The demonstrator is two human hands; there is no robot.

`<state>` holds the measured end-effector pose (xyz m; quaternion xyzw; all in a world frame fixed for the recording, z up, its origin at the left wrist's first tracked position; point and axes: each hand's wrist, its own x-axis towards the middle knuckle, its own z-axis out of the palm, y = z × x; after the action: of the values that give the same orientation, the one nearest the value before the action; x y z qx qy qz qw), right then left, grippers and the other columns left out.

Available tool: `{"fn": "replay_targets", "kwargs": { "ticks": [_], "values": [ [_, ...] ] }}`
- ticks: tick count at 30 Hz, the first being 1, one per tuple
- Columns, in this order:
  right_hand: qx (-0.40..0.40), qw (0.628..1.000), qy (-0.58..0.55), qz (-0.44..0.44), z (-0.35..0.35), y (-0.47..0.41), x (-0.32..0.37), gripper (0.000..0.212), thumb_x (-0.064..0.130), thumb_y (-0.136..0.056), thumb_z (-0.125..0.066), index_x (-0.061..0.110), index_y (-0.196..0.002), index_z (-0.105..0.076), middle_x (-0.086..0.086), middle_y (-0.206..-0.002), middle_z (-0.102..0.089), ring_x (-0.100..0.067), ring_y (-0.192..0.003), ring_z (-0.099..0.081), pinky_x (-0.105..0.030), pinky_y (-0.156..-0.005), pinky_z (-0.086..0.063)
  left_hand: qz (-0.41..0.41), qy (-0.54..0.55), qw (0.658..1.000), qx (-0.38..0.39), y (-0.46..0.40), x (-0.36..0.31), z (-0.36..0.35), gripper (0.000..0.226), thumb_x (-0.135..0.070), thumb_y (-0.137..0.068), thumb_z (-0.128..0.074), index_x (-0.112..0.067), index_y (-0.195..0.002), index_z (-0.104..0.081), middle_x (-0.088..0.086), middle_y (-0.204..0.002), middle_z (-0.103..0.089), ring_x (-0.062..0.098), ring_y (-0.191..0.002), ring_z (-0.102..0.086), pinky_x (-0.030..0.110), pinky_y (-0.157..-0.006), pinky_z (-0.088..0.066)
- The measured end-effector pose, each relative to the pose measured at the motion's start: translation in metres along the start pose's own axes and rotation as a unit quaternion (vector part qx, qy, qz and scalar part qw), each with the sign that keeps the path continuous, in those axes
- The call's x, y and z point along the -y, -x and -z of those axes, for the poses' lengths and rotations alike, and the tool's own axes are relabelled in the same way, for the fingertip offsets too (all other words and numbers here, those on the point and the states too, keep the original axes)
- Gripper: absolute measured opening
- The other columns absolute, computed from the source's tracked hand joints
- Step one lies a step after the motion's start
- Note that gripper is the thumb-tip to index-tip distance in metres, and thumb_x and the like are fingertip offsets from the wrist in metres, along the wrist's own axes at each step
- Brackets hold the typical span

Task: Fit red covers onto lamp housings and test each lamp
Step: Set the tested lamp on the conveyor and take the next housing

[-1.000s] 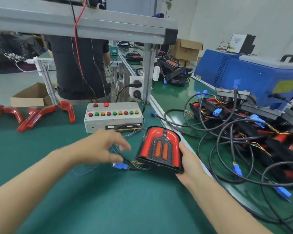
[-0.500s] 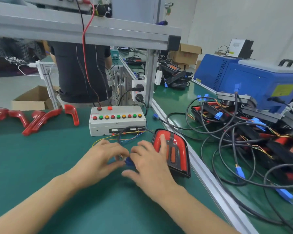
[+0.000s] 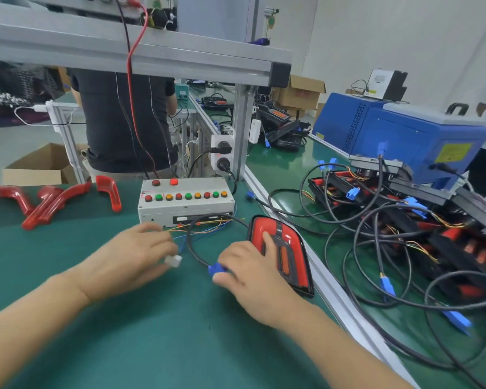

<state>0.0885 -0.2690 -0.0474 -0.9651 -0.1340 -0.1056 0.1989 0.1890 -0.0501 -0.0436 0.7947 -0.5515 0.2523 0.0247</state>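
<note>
— Where do I stand on this lamp (image 3: 282, 249)?

— Its red cover is already seated on the housing, so the fitting looks done for this one. The test is what I'd judge to be open: your two plugs are apart, not mated. None of the lamp's segments looks plainly lit.

— Which plugs?

— Your left hand (image 3: 129, 258) pinches a small white plug (image 3: 174, 260) at its fingertips; the hand is blurred, so I can't read the finger positions more closely. Your right hand (image 3: 253, 279) grips the blue plug (image 3: 216, 269) on the end of the black cable (image 3: 192, 242), with your forefinger stretched out and resting on the lamp's red face.

— And the lamp itself?

— On the green mat (image 3: 152, 332), just right of your right hand and touching it, near the table's right edge. The test box (image 3: 185, 200) with its row of coloured buttons sits just behind, between your hands and the frame post.

— What's left after this?

— Plenty, I'd say. Loose red covers (image 3: 54, 199) lie at the far left of the mat, well apart from your hands, and a heap of lamps and cables (image 3: 404, 220) waits on the belt to your right. Whether those are tested I can't tell.
</note>
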Motion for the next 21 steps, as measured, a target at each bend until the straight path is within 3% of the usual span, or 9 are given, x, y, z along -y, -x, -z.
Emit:
{"fn": "replay_targets", "kwargs": {
  "ticks": [4, 7, 8, 10, 12, 13, 15, 18, 21],
  "values": [
    [-0.141, 0.945, -0.268, -0.127, 0.016, 0.010, -0.011, 0.016, 0.028, -0.088, -0.067, 0.033, -0.075, -0.060, 0.021, -0.115, -0.052, 0.000, -0.114, -0.047, -0.037, -0.114, -0.020, 0.123, 0.036, 0.991, 0.045, -0.006, -0.011, 0.003, 0.029, -0.043, -0.076, -0.050, -0.023, -0.082, -0.070, -0.009, -0.087, -0.062, 0.017, -0.082, -0.061, 0.030, -0.083, -0.036],
    [-0.266, 0.856, -0.383, -0.226, 0.018, 0.017, -0.017, 0.020, 0.035, -0.076, -0.071, 0.017, -0.069, -0.066, 0.022, -0.110, -0.052, -0.005, -0.112, -0.052, -0.030, -0.103, -0.038, 0.297, 0.211, 0.931, 0.033, -0.036, -0.052, 0.007, 0.037, -0.064, -0.084, -0.048, -0.032, -0.080, -0.067, -0.015, -0.077, -0.059, 0.009, -0.077, -0.057, 0.027, -0.070, -0.041],
    [-0.271, 0.834, -0.412, -0.246, 0.018, 0.019, -0.020, 0.024, 0.035, -0.074, -0.070, 0.012, -0.068, -0.066, 0.020, -0.107, -0.054, -0.003, -0.110, -0.053, -0.030, -0.102, -0.039, 0.374, 0.299, 0.876, 0.063, -0.048, -0.064, 0.008, 0.047, -0.073, -0.079, -0.041, -0.033, -0.077, -0.064, -0.014, -0.071, -0.061, 0.003, -0.070, -0.057, 0.024, -0.066, -0.042],
    [-0.252, 0.826, -0.431, -0.262, 0.017, 0.023, -0.025, 0.020, 0.026, -0.080, -0.073, 0.012, -0.067, -0.068, 0.010, -0.102, -0.062, -0.005, -0.101, -0.058, -0.030, -0.098, -0.042, 0.484, 0.502, 0.705, 0.128, -0.071, -0.083, 0.002, 0.052, -0.079, -0.074, -0.038, -0.033, -0.082, -0.061, -0.013, -0.077, -0.066, 0.002, -0.063, -0.061, 0.024, -0.065, -0.047],
    [-0.216, 0.849, -0.411, -0.251, 0.018, 0.025, -0.026, 0.014, 0.017, -0.083, -0.072, 0.014, -0.069, -0.071, 0.002, -0.100, -0.067, -0.009, -0.095, -0.062, -0.029, -0.093, -0.046, 0.518, 0.642, 0.550, 0.135, -0.093, -0.094, -0.005, 0.044, -0.073, -0.076, -0.049, -0.033, -0.092, -0.057, -0.004, -0.096, -0.065, 0.014, -0.080, -0.066, 0.030, -0.074, -0.052],
    [-0.200, 0.865, -0.392, -0.243, 0.019, 0.026, -0.027, 0.013, 0.016, -0.083, -0.072, 0.013, -0.071, -0.073, 0.001, -0.099, -0.067, -0.008, -0.094, -0.063, -0.027, -0.092, -0.046, 0.525, 0.672, 0.508, 0.122, -0.103, -0.097, -0.010, 0.043, -0.068, -0.075, -0.056, -0.031, -0.098, -0.059, -0.001, -0.098, -0.063, 0.019, -0.086, -0.065, 0.034, -0.077, -0.053],
    [-0.188, 0.887, -0.352, -0.234, 0.020, 0.029, -0.026, 0.014, 0.016, -0.083, -0.072, 0.008, -0.072, -0.072, 0.004, -0.097, -0.067, -0.004, -0.093, -0.062, -0.024, -0.088, -0.045, 0.541, 0.677, 0.490, 0.096, -0.122, -0.100, -0.023, 0.047, -0.052, -0.074, -0.070, -0.019, -0.107, -0.062, 0.002, -0.094, -0.064, 0.020, -0.087, -0.061, 0.038, -0.078, -0.053],
    [-0.244, 0.908, -0.222, -0.258, 0.021, 0.031, -0.028, 0.020, 0.031, -0.080, -0.073, 0.012, -0.076, -0.066, 0.008, -0.098, -0.058, -0.004, -0.095, -0.052, -0.025, -0.085, -0.037, 0.573, 0.651, 0.492, 0.075, -0.138, -0.104, -0.035, 0.023, -0.024, -0.077, -0.072, -0.010, -0.090, -0.061, 0.002, -0.065, -0.059, 0.015, -0.059, -0.056, 0.027, -0.059, -0.053],
    [-0.253, 0.891, -0.110, -0.361, 0.027, 0.032, -0.038, 0.069, 0.058, -0.065, -0.074, 0.021, -0.120, -0.053, 0.007, -0.131, -0.043, -0.011, -0.123, -0.037, -0.034, -0.101, -0.031, 0.575, 0.657, 0.483, 0.061, -0.138, -0.103, -0.043, 0.015, -0.013, -0.079, -0.068, -0.008, -0.090, -0.060, 0.005, -0.067, -0.061, 0.017, -0.058, -0.057, 0.029, -0.064, -0.053]
  ]
}}
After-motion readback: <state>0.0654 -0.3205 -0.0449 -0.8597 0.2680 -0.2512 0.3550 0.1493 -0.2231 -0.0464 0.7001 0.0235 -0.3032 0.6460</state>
